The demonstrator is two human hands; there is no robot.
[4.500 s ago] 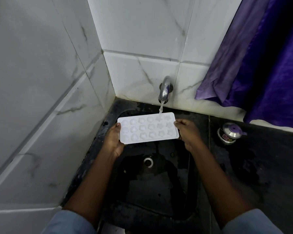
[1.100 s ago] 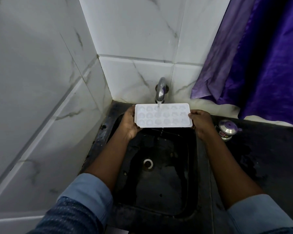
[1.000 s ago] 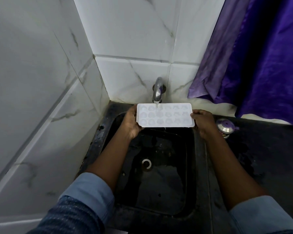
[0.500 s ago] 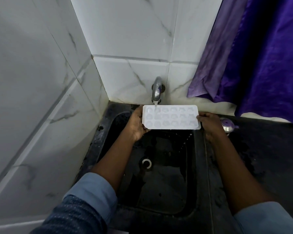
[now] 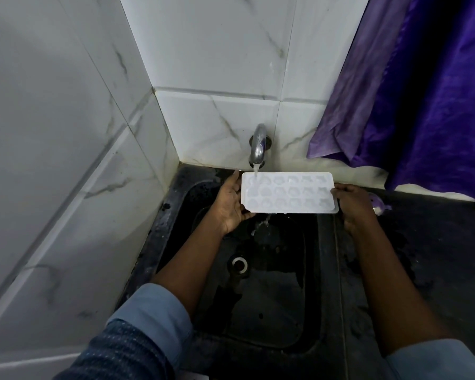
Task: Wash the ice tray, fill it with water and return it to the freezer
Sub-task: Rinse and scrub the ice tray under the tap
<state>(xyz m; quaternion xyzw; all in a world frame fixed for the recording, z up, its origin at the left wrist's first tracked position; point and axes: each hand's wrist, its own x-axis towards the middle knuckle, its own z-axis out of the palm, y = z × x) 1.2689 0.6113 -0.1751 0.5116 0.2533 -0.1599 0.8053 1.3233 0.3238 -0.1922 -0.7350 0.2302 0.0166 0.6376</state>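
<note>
Nearest the lens, at six o'clock: rolled blue sleeves (image 5: 154, 316) and bare forearms reaching out over a dark, wet sink (image 5: 258, 319), drain (image 5: 239, 266) at its middle. Farther in, over the basin's twelve o'clock end: a white ice tray (image 5: 288, 192), held flat with cavities up, clear of the basin floor. Gripped at both short ends. Left hand (image 5: 229, 205) at the tray's nine o'clock end, palm turned toward it, fingers tucked beneath and curled round the edge. Right hand (image 5: 353, 204) at the three o'clock end, thumb on top, fingers curled below, pinching the rim. Beyond, at the tray's eleven o'clock corner: a thin stream (image 5: 256, 171) from a chrome tap (image 5: 258, 145) in the marbled tile wall (image 5: 217, 64), landing in the corner cavity alone. Meanwhile, a trickle off the near edge at about seven o'clock, down into the basin. Water level in the three o'clock cavities impossible to read. Probably mid-fill. Hazards from here: more overflow at the fed corner with no slide of the tray under the tap; a slosh or a full dump with any dip of the wrists; a slip from the wet right-hand pinch; a knock against the small lidded tin (image 5: 379, 208) just behind that hand; splashes onto the purple curtain (image 5: 422, 105) at two o'clock.
</note>
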